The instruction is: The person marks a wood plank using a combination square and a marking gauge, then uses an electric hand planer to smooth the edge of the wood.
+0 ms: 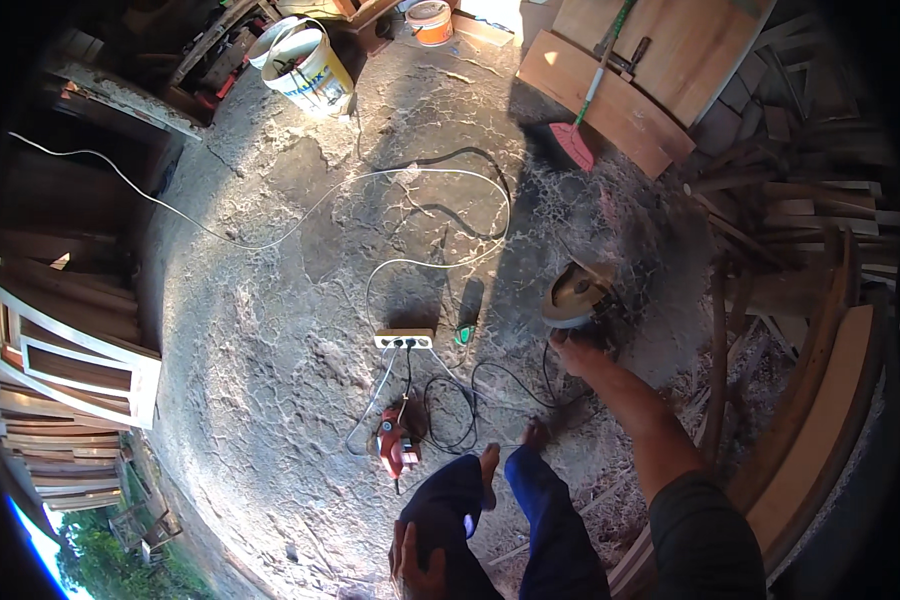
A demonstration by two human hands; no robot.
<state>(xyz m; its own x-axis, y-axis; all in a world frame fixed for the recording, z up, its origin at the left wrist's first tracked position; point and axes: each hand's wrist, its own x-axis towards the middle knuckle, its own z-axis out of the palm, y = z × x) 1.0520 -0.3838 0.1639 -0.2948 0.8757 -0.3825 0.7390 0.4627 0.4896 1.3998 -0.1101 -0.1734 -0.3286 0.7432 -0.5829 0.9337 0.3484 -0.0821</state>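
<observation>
Nearest, and well on the near side of the white power strip (pixel 403 340), the left hand (pixel 417 568) lies on a dark blue trouser leg (pixel 438 515), its fingers loosely spread and gripping nothing that shows. Between that leg and the power strip, a red power tool (pixel 394 445) lies on the rough, dusty floor (pixel 270 400), its thin tip toward the person. A black cable (pixel 452 442) lies in loops just to the near right of the strip.

To the right of the strip, at nearly its depth, is the right hand (pixel 576 354), on an outstretched bare forearm. Just beyond it is what looks like a circular saw (pixel 575 293): a rounded, brownish-tan face with a pale grey curved edge on its near side and a darker body behind. The saw lies directly past the fingers, its near side meeting them; they look bent, but I cannot tell how far they close or whether they grip it.

A small green object (pixel 464 335) lies just right of the strip. Beyond the strip, a white cord (pixel 425 171) winds across the floor. Farther beyond and right, a pink-headed broom (pixel 574 146) leans over wooden panels (pixel 595 95); far beyond and left stands a white bucket (pixel 310 80).
</observation>
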